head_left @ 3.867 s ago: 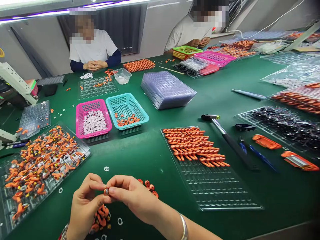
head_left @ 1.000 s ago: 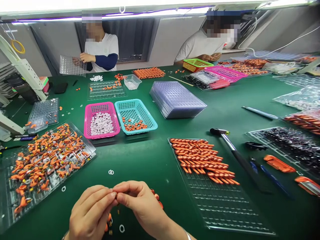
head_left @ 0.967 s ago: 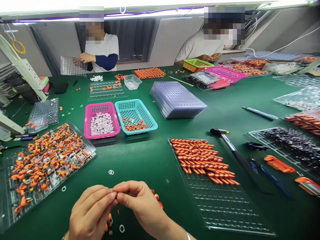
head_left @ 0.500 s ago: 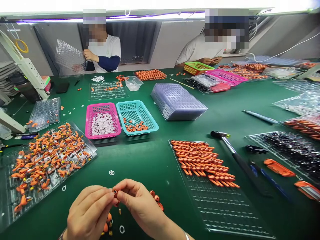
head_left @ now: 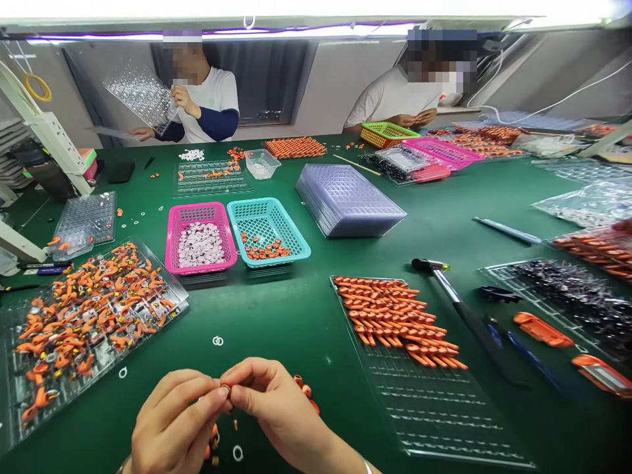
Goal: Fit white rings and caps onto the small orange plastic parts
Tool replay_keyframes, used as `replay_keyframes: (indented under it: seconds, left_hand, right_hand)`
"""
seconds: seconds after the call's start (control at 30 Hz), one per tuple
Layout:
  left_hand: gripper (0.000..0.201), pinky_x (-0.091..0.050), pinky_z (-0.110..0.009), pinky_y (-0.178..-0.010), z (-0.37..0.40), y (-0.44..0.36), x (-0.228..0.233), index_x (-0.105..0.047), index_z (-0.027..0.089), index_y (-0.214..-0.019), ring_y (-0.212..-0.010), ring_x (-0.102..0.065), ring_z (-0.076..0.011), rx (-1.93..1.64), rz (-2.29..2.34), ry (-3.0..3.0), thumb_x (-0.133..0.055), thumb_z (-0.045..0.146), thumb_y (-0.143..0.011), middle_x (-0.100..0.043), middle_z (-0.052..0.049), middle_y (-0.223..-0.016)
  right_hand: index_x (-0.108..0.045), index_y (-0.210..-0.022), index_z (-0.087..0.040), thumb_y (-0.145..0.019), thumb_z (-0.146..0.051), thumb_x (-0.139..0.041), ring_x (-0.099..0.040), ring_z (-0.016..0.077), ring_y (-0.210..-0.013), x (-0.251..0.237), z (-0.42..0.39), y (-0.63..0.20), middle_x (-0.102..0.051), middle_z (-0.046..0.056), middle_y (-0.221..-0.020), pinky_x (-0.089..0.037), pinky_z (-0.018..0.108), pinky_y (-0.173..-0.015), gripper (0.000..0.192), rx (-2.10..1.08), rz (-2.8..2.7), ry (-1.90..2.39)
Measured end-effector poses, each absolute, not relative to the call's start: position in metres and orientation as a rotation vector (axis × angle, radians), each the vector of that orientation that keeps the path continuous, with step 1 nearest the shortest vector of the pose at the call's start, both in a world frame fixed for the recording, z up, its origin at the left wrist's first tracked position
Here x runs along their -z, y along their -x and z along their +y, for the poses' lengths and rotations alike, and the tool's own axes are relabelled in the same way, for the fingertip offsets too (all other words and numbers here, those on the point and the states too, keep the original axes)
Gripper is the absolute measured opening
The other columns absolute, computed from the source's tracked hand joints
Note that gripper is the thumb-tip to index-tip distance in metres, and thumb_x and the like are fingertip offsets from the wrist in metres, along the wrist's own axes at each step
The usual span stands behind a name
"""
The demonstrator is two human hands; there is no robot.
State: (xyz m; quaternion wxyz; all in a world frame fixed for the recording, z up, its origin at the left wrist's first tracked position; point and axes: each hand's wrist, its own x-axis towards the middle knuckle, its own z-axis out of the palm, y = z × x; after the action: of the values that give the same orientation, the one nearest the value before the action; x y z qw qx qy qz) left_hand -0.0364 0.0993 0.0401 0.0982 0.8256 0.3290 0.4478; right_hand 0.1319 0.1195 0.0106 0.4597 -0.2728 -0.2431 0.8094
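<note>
My left hand (head_left: 172, 424) and my right hand (head_left: 274, 408) meet at the fingertips low in the head view, both pinching one small orange part (head_left: 226, 389) above the green table (head_left: 296, 322). Under my hands lie loose orange parts (head_left: 305, 393) and white rings (head_left: 237, 453). A clear tray (head_left: 429, 401) with rows of orange pieces (head_left: 395, 316) sits to the right of my right hand. A second clear tray heaped with orange parts (head_left: 83, 322) lies to the left.
A pink basket (head_left: 199, 237) of white rings and a teal basket (head_left: 268, 230) with orange parts stand ahead. Behind is a stack of clear trays (head_left: 348, 197). A hammer (head_left: 459, 309) and orange cutters (head_left: 543, 329) lie right. Two people sit opposite; one lifts a tray (head_left: 141, 95).
My hands have kept pinching the orange part in the same spot, turning it slightly. The person opposite on the left has raised and tilted a clear tray.
</note>
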Motion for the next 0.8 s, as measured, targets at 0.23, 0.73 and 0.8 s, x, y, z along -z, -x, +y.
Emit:
replay_keyframes:
  seconds: [0.23,0.73,0.8]
  left_hand:
    - [0.03,-0.058,-0.024,-0.077,0.099,0.034,-0.039,-0.066,0.014,-0.109,-0.087,-0.068,-0.0162,-1.384,1.066,-2.265,-0.067,-0.001,-0.083,-0.074,-0.005,-0.091]
    - [0.009,-0.054,-0.02,-0.057,0.102,0.036,-0.064,-0.072,0.02,-0.093,-0.066,-0.062,-0.0125,-1.312,0.892,-2.437,-0.065,0.025,-0.091,-0.06,-0.002,-0.079]
    - [0.012,-0.052,-0.02,-0.056,0.083,0.035,-0.073,-0.073,0.021,-0.089,-0.066,-0.059,-0.0122,-1.233,0.858,-2.478,-0.063,0.026,-0.092,-0.056,-0.002,-0.079]
  right_hand:
    - [-0.076,-0.073,-0.017,-0.06,-0.024,-0.093,-0.066,0.0077,-0.067,-0.011,0.119,-0.133,-0.075,-0.001,-0.073,-0.051,0.017,-0.066,0.022,-1.99,-0.599,0.67]
    - [-0.07,-0.083,-0.014,-0.063,-0.037,-0.088,-0.06,0.0103,-0.066,-0.045,0.11,-0.15,-0.066,-0.002,-0.074,-0.047,0.024,-0.067,0.036,-1.992,-1.041,0.596]
    - [-0.069,-0.085,-0.013,-0.069,-0.041,-0.084,-0.057,0.0104,-0.066,-0.05,0.088,-0.158,-0.065,0.0,-0.074,-0.044,0.023,-0.063,0.035,-2.003,-1.19,0.595]
